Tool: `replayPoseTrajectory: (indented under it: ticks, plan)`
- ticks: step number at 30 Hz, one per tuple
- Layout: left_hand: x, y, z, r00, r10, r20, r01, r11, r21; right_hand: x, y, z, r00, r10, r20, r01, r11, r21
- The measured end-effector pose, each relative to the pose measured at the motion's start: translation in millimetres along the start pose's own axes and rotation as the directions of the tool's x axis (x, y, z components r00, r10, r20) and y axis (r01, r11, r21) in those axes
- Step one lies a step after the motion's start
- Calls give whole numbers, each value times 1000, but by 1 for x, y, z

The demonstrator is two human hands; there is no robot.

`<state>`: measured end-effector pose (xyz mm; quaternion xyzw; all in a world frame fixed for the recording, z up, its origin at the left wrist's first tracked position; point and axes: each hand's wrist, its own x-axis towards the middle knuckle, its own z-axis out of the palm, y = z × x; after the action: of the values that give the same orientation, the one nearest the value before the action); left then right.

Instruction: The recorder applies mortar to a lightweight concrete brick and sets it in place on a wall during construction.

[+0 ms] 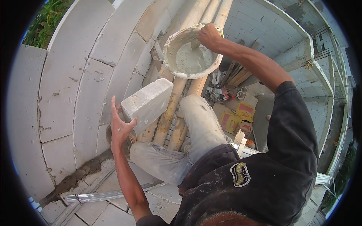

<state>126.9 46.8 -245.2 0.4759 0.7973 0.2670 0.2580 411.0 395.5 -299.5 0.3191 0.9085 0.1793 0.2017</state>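
Fingers of the left hand grip a pale block by one end, nearside left of the bucket.
Tilted, the block has the thumb against its face; whether the poles bear any of its weight, I can't tell from here. At the bucket's far right side the right hand is closed round a mostly hidden tool, held over wet mortar. Those poles run beneath the bucket; a wall rises to its left, and yellow boxes lie lower down, to its right.
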Motion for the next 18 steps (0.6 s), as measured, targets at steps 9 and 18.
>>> replayPoseTrajectory:
  ticks: [9,18]
  plan:
    - [-8,-5,-4,999,-37,36,40,997,-64,17,-17,88,998,22,-53,-23,1000,-15]
    - [-7,-11,-12,1000,-14,21,16,996,-91,-6,-3,54,946,-104,307,-35,909,415]
